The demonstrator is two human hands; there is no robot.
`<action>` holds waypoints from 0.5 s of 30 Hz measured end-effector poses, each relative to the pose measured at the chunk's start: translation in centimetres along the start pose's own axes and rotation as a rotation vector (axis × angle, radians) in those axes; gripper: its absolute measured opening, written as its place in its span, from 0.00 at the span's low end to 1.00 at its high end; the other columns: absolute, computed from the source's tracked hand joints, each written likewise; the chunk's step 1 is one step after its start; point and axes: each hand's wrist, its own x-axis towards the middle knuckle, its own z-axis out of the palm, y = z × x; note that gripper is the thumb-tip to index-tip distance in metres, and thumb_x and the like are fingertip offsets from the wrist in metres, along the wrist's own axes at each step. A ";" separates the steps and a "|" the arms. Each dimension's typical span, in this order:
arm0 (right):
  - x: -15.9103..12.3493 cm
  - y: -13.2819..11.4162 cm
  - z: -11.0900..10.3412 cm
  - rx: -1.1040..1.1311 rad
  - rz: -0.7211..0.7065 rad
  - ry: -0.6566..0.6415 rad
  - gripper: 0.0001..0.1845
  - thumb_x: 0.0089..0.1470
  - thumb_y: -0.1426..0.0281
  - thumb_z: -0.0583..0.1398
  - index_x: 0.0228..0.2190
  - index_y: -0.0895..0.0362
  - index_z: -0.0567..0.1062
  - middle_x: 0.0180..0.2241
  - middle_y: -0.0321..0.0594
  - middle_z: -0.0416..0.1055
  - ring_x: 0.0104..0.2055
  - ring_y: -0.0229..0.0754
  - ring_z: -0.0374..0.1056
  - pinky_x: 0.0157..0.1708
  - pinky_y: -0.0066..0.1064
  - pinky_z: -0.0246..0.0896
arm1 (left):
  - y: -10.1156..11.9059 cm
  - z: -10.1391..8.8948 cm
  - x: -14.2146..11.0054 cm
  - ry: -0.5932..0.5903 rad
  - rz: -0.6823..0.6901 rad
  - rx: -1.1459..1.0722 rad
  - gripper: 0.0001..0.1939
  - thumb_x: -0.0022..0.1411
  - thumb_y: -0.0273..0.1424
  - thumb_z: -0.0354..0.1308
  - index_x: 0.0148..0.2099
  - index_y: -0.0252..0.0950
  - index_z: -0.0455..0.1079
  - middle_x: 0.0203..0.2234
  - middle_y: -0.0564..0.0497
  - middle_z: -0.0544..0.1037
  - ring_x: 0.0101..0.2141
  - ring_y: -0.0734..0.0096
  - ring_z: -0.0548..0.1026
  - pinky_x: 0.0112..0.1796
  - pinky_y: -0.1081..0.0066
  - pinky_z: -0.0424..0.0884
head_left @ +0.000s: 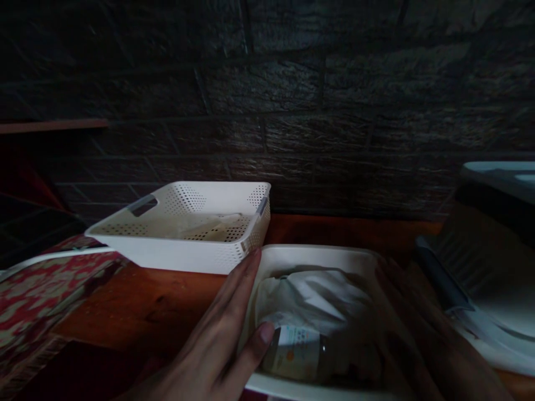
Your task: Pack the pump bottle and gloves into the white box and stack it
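"two white containers?"

"two — one basket (184, 256) near the wall (284, 111), one bin (317, 252) between left hand (221, 334) and right hand (430, 340)."

"and the fingers?"

"left: straight, together along the bin's side, thumb apart across its rim — grip, can't tell. right: too dark."

"its long axis?"

"seemingly away from the wearer, wallward."

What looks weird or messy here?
Nothing looks spilled or broken, though shadows hide parts. The messiest-looking bit is some white material, because it's all crumpled inside the front bin, beside a labelled item.
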 end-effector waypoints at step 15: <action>0.1 0.0 0.9 -0.055 -0.017 -0.036 0.33 0.66 0.69 0.48 0.69 0.62 0.57 0.72 0.50 0.49 0.74 0.53 0.46 0.68 0.57 0.52 | -0.8 1.1 0.8 0.054 0.009 -0.101 0.37 0.75 0.38 0.47 0.77 0.42 0.34 0.74 0.41 0.46 0.72 0.52 0.47 0.68 0.47 0.52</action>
